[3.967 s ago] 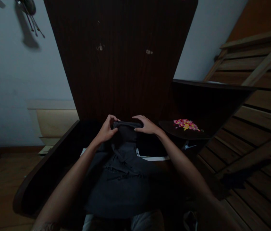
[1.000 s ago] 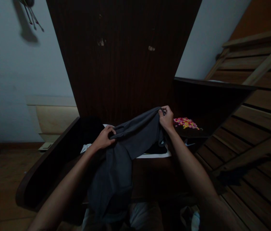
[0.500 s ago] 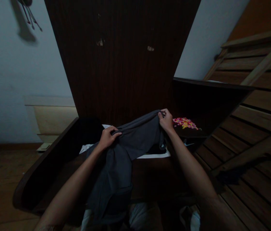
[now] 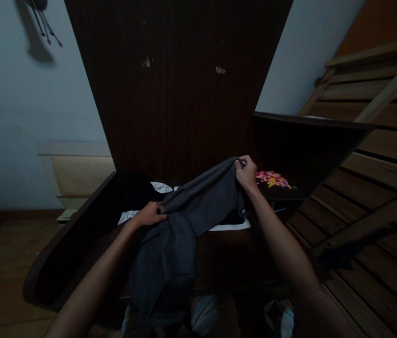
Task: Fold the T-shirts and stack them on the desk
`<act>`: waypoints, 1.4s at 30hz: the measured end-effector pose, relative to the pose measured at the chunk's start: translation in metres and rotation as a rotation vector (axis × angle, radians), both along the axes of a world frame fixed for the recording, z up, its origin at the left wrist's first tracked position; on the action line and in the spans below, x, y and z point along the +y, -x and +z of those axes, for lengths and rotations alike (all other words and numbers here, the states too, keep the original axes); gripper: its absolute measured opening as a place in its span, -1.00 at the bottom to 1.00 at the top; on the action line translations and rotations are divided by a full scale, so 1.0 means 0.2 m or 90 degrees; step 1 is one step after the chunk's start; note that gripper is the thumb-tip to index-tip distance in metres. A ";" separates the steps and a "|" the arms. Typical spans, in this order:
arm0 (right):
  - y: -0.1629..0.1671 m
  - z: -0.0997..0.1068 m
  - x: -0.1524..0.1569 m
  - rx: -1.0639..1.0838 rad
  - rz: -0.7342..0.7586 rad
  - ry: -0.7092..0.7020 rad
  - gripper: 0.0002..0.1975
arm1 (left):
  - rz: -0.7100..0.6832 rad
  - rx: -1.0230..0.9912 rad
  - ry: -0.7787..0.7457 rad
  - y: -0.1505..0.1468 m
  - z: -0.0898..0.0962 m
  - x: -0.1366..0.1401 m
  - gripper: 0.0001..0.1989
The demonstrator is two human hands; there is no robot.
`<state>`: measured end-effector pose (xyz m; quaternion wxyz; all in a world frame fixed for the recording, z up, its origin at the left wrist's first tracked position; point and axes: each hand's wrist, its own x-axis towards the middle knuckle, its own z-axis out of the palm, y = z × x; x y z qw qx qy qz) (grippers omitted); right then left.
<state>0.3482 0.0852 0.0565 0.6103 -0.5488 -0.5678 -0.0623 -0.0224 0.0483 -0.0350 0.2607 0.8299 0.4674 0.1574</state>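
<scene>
A dark grey cloth garment [image 4: 205,202] is stretched between my two hands over the dark wooden desk [image 4: 226,253]. My left hand [image 4: 151,213] grips its edge on the left, thumb and fingers pinched together. At the upper right, my right hand [image 4: 246,171] is closed on the other end of the same edge. The lower part of the garment hangs over the front edge of the desk. Its exact kind cannot be made out in the dim light. Beneath it, a white flat thing [image 4: 230,226] and dark cloth show in part.
Pink, red and yellow small pieces [image 4: 274,179] lie right of my right hand. A black heap [image 4: 131,192] and white patterned cloth [image 4: 161,187] are at the back left. A raised side panel [image 4: 29,281] bounds the desk's left; wooden slats [image 4: 377,173] stand at right.
My left hand has slid left and down along the garment's edge, so the span between my hands is wider. My right hand has risen slightly.
</scene>
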 end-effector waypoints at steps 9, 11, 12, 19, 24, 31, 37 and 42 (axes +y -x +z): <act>-0.06 0.04 -0.13 0.022 0.015 0.014 -0.79 | 0.134 -0.402 0.115 0.18 0.12 -0.11 -0.62; -0.09 0.05 -0.17 0.035 0.044 0.035 -0.77 | 0.154 -0.477 0.156 0.21 0.18 -0.12 -0.62; -0.11 0.06 -0.18 0.044 0.064 0.052 -0.75 | 0.157 -0.503 0.166 0.22 0.22 -0.13 -0.61; -0.21 -0.08 -0.17 0.061 0.102 0.288 -0.77 | 0.104 -0.366 0.203 0.17 0.40 -0.01 -0.59; -0.24 -0.37 -0.12 -0.053 0.019 0.441 -0.89 | -0.063 -0.142 0.091 0.06 0.24 0.09 -0.77; -0.17 -0.53 -0.10 -0.243 -0.016 0.394 -0.74 | -0.161 -0.034 -0.050 -0.03 0.14 0.04 -0.64; 0.23 -0.44 -0.14 -0.384 0.414 0.245 -0.63 | -0.196 -0.027 -0.075 -0.08 0.18 -0.01 -0.61; 0.48 -0.49 -0.10 -0.406 0.599 0.275 -0.73 | -0.184 -0.023 -0.084 -0.08 0.18 -0.01 -0.67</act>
